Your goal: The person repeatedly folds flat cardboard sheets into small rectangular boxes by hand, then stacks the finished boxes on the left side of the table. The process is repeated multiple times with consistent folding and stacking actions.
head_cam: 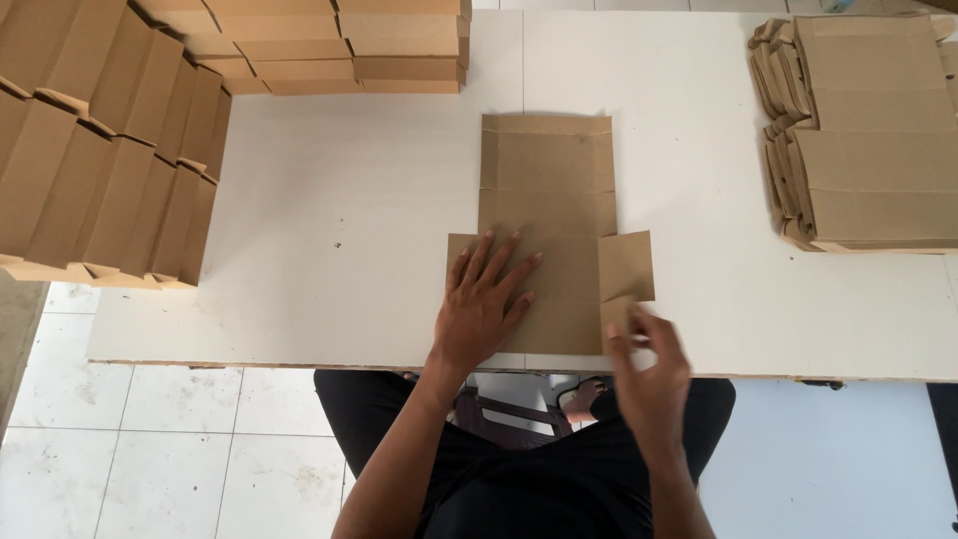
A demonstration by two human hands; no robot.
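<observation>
cardboard box blank [551, 210] lies flat and unfolded at the frame's centre on the white counter [329, 230], left hand [484, 304] pressing it with fingers spread, right hand [649, 364] with loosely open fingers at its lower right side flap [626, 268], finished boxes [110, 150] stacked upper left, flat blanks [868, 130] piled upper right.

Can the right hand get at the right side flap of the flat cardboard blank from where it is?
Probably yes: the right hand hovers at the near edge of the right side flap, with nothing between them. The left hand presses elsewhere on the blank.
</observation>
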